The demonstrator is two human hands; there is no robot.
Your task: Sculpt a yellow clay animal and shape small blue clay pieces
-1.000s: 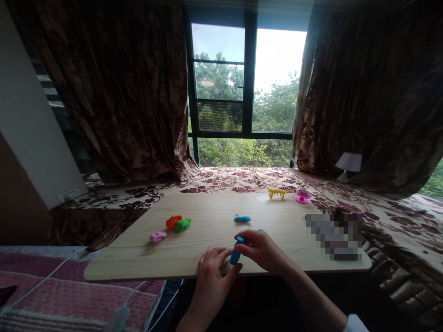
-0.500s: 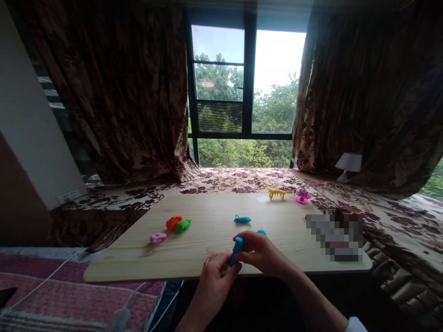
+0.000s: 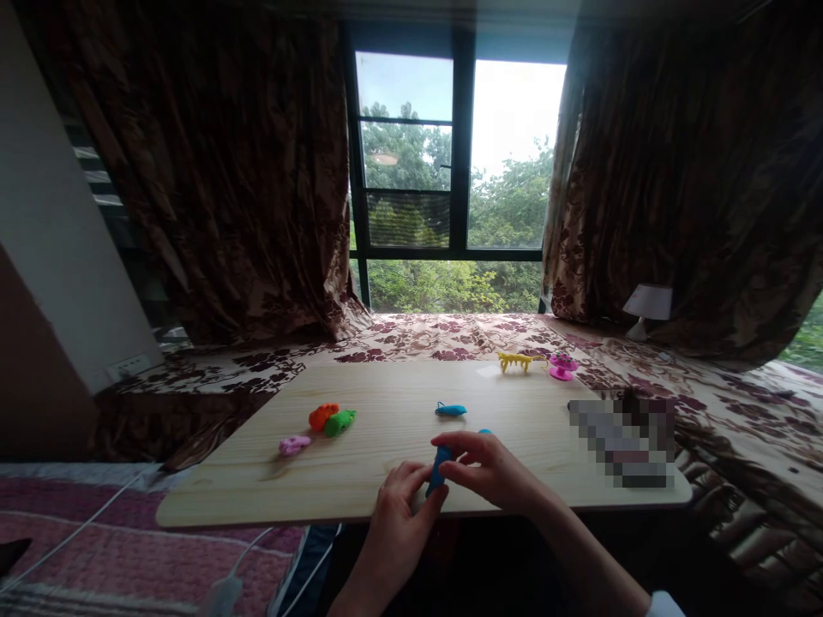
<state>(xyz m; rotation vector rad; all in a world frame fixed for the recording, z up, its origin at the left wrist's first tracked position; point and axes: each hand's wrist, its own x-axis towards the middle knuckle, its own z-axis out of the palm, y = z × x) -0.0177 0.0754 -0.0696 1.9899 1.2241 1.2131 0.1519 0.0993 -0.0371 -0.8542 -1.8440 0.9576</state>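
Note:
Both my hands meet at the near edge of a light wooden board (image 3: 386, 403). My left hand (image 3: 397, 506) and my right hand (image 3: 492, 469) are closed together on a small blue cylinder-shaped piece (image 3: 438, 469), held nearly upright between the fingertips. A second bit of blue (image 3: 484, 432) peeks out behind my right hand. Another blue toy piece (image 3: 451, 410) lies on the board just beyond the hands.
On the board's left lie an orange piece (image 3: 321, 415), a green piece (image 3: 339, 421) and a pink piece (image 3: 294, 445). A yellow toy (image 3: 516, 361) and a pink one (image 3: 562, 366) stand at the far right. A blurred flat object (image 3: 621, 441) rests at the right edge. Curtains and a window stand behind.
The blue piece has tipped slightly and sits lower between my fingers; my left fingers have closed further around its lower end. The hands stay in the same place.

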